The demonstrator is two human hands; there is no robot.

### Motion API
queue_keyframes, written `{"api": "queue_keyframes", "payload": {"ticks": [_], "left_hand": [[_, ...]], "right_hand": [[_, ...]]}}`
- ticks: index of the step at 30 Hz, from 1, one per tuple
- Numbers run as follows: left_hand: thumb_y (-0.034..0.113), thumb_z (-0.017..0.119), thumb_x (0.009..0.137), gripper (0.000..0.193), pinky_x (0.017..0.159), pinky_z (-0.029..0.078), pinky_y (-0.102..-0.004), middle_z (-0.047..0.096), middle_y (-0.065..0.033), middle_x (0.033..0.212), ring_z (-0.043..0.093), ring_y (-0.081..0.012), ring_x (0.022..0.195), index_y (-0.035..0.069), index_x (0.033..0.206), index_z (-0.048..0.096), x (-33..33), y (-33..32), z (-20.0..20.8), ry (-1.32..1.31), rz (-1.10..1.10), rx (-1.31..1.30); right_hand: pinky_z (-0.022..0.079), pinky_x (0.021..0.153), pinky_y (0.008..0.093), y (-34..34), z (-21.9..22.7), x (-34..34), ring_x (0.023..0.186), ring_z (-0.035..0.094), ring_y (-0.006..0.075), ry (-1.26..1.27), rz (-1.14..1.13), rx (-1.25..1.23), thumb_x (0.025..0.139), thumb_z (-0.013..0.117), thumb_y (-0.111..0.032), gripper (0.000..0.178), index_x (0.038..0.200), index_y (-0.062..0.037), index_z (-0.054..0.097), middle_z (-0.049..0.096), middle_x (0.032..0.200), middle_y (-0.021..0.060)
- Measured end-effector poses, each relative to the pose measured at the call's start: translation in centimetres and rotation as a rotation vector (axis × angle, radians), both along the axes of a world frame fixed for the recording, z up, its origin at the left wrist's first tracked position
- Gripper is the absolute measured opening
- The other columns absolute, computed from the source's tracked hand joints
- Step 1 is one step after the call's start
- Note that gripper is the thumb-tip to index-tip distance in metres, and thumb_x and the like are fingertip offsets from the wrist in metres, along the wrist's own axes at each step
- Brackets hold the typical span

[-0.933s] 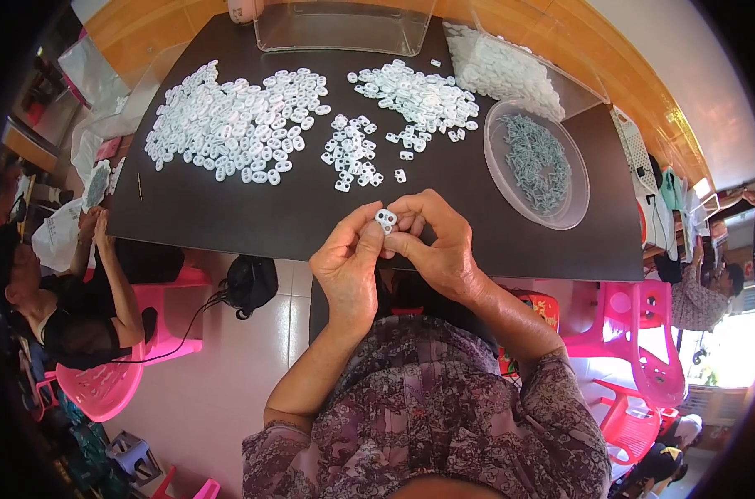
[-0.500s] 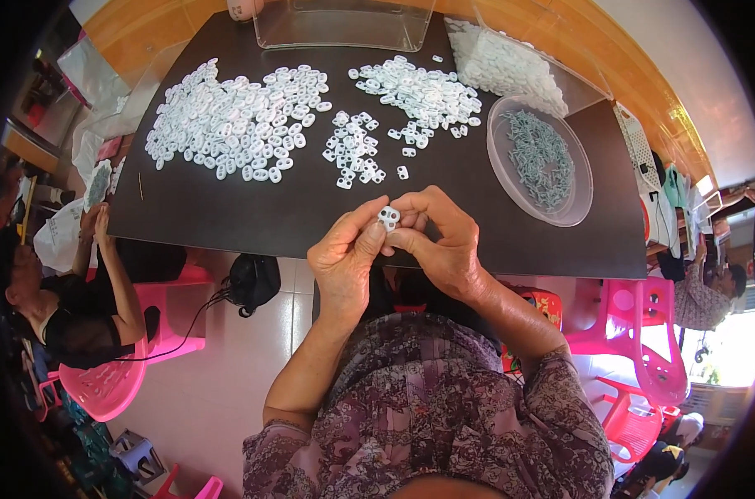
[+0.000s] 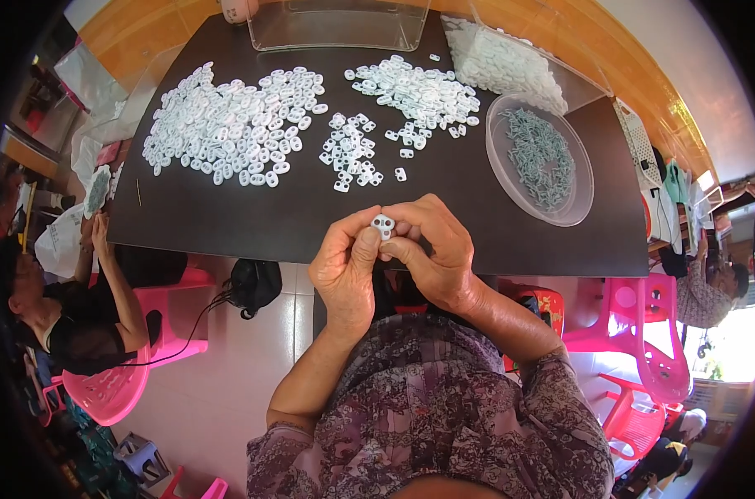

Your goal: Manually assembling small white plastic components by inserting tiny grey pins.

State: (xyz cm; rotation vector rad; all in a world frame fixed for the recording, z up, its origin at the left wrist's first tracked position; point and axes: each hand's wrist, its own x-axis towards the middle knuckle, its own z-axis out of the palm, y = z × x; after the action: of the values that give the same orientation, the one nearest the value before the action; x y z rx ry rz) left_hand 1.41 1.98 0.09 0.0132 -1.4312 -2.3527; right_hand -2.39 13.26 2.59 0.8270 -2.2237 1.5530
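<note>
Just above the table's near edge, my left hand [image 3: 345, 262] and my right hand [image 3: 433, 249] meet fingertip to fingertip. Between them they pinch a small white plastic piece [image 3: 384, 223] with dark holes in its face. The thumbs cover part of it, so I cannot tell whether it is one part or two put together. Beyond my hands lies a small heap of white pieces with holes [image 3: 348, 150]. A large pile of white oval pieces [image 3: 228, 125] spreads to the left, and another pile of white pieces [image 3: 419, 91] lies farther back.
On the right of the dark table [image 3: 311, 218] stands a round clear tub [image 3: 495, 166] of grey-green screws [image 3: 544, 158]. Behind it is a bag of white pieces [image 3: 502, 62]. A clear plastic box [image 3: 336, 37] sits at the far edge. Another person [image 3: 78, 308] sits at left.
The held white piece has tipped between my fingers and shows a different side. Both hands have shifted only slightly. The piles look the same.
</note>
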Motion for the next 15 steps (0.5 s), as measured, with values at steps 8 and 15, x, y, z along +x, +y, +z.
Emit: {"api": "queue_keyframes", "payload": {"ticks": [8, 15], "left_hand": [[0.007, 0.054, 0.092, 0.021, 0.065, 0.044, -0.0192, 0.059, -0.0040, 0.091, 0.052, -0.0065, 0.074, -0.005, 0.108, 0.058, 0.42, 0.34, 0.34, 0.029, 0.055, -0.083], [0.010, 0.056, 0.091, 0.022, 0.070, 0.044, -0.0200, 0.059, -0.0034, 0.092, 0.052, -0.0065, 0.077, -0.005, 0.107, 0.060, 0.39, 0.41, -0.21, 0.039, 0.087, -0.092]], "right_hand": [[0.044, 0.056, 0.0254, 0.10, -0.65, -0.04, 0.065, 0.053, 0.0143, 0.162, 0.010, -0.028, 0.069, 0.065, 0.009, 0.030, 0.097, 0.0009, 0.062, 0.062, 0.081, 0.0082], [0.045, 0.059, 0.0297, -0.15, -0.97, 0.25, 0.066, 0.053, 0.0188, 0.116, -0.016, -0.044, 0.066, 0.065, 0.006, 0.031, 0.096, -0.0007, 0.061, 0.061, 0.078, 0.0063]]}}
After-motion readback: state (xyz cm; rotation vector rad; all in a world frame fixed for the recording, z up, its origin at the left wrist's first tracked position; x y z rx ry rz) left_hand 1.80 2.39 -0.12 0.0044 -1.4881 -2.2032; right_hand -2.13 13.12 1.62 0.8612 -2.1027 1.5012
